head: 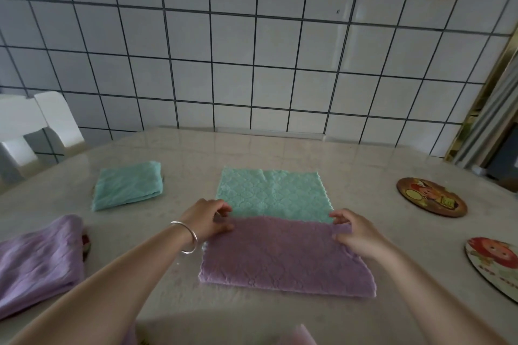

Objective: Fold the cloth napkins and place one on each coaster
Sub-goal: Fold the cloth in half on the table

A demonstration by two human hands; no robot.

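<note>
A two-sided napkin lies in the middle of the table, its purple side [283,258] turned up over its teal side [269,193]. My left hand [207,218] pinches the left corner of the purple flap. At the flap's right corner, my right hand [356,232] pinches the cloth. A folded teal napkin [127,185] rests at the back left. A folded purple napkin [39,260] sits at the near left, with a coaster edge [86,244] showing under it. Two round picture coasters lie bare at the right, one farther [431,196] and one nearer [493,263].
The beige table [179,154] stands against a white tiled wall [252,45]. A white chair back [33,126] stands at the far left. A gold-framed doorway [482,109] is at the far right. A bit of purple cloth [297,336] shows at the bottom edge.
</note>
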